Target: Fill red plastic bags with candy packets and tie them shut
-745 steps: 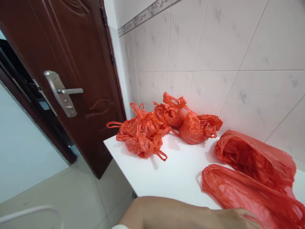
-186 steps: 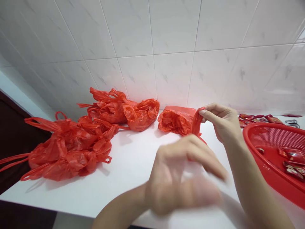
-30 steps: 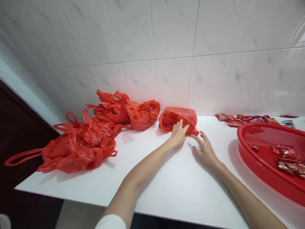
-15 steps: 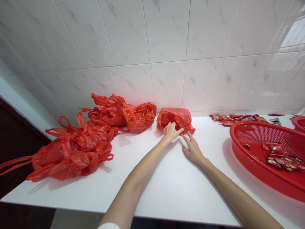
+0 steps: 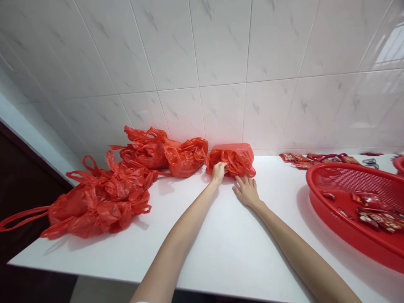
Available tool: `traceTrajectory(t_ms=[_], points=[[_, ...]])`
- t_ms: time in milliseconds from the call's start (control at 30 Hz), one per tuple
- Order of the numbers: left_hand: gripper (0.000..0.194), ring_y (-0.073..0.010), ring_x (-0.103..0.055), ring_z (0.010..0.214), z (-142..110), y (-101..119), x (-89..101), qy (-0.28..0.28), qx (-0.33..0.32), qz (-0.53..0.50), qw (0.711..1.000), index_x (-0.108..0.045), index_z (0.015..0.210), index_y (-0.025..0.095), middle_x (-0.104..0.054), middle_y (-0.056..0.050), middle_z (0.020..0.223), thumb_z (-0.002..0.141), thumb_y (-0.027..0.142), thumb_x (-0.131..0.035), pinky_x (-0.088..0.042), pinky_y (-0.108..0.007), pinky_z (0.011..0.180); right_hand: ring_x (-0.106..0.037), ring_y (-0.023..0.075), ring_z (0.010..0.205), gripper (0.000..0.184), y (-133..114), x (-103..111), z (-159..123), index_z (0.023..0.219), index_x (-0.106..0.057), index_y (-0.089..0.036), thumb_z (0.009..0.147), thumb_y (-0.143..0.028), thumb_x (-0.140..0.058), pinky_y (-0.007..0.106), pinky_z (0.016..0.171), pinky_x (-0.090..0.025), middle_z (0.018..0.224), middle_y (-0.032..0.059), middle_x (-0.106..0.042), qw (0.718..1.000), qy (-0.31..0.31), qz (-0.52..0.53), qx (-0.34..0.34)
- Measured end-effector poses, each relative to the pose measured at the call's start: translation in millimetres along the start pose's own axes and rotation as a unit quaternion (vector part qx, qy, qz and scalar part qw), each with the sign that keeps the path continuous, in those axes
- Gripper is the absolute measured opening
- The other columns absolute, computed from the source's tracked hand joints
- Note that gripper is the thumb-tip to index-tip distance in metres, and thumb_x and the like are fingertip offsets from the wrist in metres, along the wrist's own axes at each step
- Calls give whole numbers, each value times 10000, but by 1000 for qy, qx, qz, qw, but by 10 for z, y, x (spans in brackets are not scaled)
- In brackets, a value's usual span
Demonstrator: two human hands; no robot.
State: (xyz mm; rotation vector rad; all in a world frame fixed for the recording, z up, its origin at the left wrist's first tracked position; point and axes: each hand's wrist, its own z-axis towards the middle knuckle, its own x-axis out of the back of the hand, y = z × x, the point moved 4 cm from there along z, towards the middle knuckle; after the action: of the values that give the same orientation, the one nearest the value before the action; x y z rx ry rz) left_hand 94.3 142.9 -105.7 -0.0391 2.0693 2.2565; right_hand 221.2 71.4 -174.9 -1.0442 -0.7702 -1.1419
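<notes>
A crumpled red plastic bag point(image 5: 232, 160) lies loose against the wall on the white counter point(image 5: 236, 252). My left hand point(image 5: 218, 172) has its fingers bunched into the bag's front edge, gripping the thin plastic. My right hand point(image 5: 246, 191) rests flat on the counter with its fingers spread, and its fingertips are at the bag's lower edge. To the left of the loose bag sit several knotted red plastic bags point(image 5: 186, 158), and a larger knotted heap point(image 5: 101, 206) lies nearer the counter's left edge.
A round red mesh basket point(image 5: 347, 185) holding red packets point(image 5: 375, 216) stands at the right. More red packets point(image 5: 303, 159) and scissors point(image 5: 370, 162) lie by the tiled wall point(image 5: 221, 84). The counter edge runs along the front, with a dark drop at left.
My left hand has moved onto the bag's front edge and bunched the plastic in its fingers. My right hand has slid closer to the bag, and the bag looks more crumpled.
</notes>
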Motion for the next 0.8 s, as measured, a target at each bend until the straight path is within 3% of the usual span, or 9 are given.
traceTrajectory(t_ms=[133,300,567,667,800], points=[[163,-187,-666,718,3,8,188,7,29,-48,998,-579,645,198,-668,-27,665,733,331,-608,-545,-316,749,-406,403,1365,544,8,37,24,1435,-458,-89,965,-354,-395,603,1078,-326,1468,266,-471,999,25,17,11],[146,-171,-648,691,-8,-8,273,13,49,-81,995,-582,628,199,-667,-16,656,717,312,-603,-536,-305,741,-525,320,1170,384,-83,216,-17,1233,-602,-132,960,-241,-356,480,1056,-381,1232,192,-609,995,70,33,63],[127,-186,-637,672,-74,-131,262,-19,74,-107,991,-618,584,183,-659,-4,605,604,255,-720,-498,-294,674,-300,331,1458,580,-319,280,-116,1477,-473,-215,906,-140,-410,540,1162,-256,1611,159,-302,975,134,22,177],[112,-149,-579,584,-89,-166,256,-35,85,-132,987,-602,542,170,-630,10,559,573,181,-709,-462,-274,630,-290,353,1469,634,-310,230,-96,1540,-389,-205,907,-192,-430,562,1158,-254,1637,172,-258,986,100,18,135],[83,-130,-539,533,-78,-145,294,-41,104,-193,975,-599,553,164,-631,-3,559,608,145,-659,-448,-270,604,-371,378,1415,623,-239,183,-36,1536,-356,-73,953,-288,-402,578,1139,-280,1552,239,-399,997,54,28,37]])
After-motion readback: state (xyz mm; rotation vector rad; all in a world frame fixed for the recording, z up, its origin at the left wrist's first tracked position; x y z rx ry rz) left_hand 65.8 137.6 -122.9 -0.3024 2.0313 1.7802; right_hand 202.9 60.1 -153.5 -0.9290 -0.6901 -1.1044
